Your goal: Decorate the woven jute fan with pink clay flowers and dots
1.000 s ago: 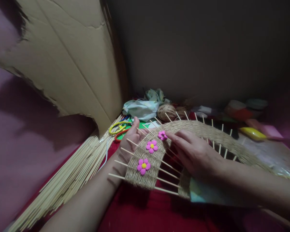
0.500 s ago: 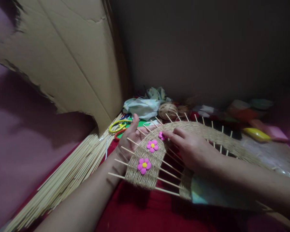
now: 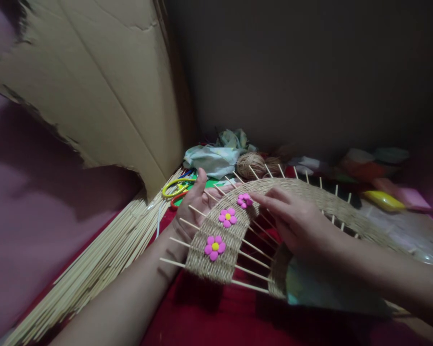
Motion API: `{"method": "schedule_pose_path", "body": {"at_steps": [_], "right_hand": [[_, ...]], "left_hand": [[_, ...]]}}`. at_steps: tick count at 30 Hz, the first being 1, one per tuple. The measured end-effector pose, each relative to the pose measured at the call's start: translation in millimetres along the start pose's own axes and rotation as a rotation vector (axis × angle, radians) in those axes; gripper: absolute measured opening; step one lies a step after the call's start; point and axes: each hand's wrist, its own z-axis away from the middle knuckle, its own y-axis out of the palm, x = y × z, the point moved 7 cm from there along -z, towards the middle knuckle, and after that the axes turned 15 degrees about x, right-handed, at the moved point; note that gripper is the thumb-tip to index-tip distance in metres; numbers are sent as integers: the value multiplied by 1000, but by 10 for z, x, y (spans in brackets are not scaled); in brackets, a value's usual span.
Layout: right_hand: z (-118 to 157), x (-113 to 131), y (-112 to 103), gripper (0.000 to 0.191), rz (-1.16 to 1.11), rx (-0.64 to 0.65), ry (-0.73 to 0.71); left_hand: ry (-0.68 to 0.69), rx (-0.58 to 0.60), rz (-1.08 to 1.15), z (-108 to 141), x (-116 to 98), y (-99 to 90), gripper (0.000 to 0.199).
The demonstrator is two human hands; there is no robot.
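A curved woven twine band (image 3: pixel 216 269) with thin sticks jutting from both edges lies across my left hand (image 3: pixel 197 199). My left palm is under the band, with the thumb raised and the fingers stretched out, partly hidden. Two pink clay flowers with yellow centres, a lower flower (image 3: pixel 215 247) and a middle flower (image 3: pixel 227 217), sit on the band. Above them is a third pink flower (image 3: pixel 244 201) whose centre shows no yellow. My right hand (image 3: pixel 292 216) reaches over the band, its index fingertip at this flower's right edge. The other right fingers are loosely bent, and nothing shows in them.
A bundle of thin sticks (image 3: pixel 94 259) lies at left on red cloth (image 3: pixel 202 317). Scissors with yellow handles (image 3: pixel 173 188), a twine ball (image 3: pixel 250 166) and pale fabric (image 3: pixel 212 161) are behind. Torn cardboard (image 3: pixel 104 81) stands at upper left. A yellow packet (image 3: pixel 384 201) lies right.
My right index finger has drawn back slightly to the right, so more of the third flower shows. The band has shifted a little. My left hand stays in nearly the same place.
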Motion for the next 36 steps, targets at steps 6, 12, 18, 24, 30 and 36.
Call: {"method": "schedule_pose_path", "body": {"at_steps": [6, 12, 18, 24, 30, 36], "right_hand": [[23, 101, 116, 43, 252, 84, -46], [-40, 183, 165, 27, 512, 118, -75], [0, 182, 91, 25, 452, 68, -102], [48, 228, 63, 41, 432, 61, -172], [35, 219, 120, 42, 520, 110, -182], [24, 192, 112, 40, 490, 126, -167]], "left_hand": [[28, -8, -16, 4, -6, -21, 76], [25, 78, 81, -28, 11, 115, 72], [36, 283, 206, -58, -10, 214, 82], [59, 375, 283, -59, -42, 236, 76], [63, 368, 347, -48, -11, 249, 69], [67, 352, 349, -41, -6, 238, 69]]}}
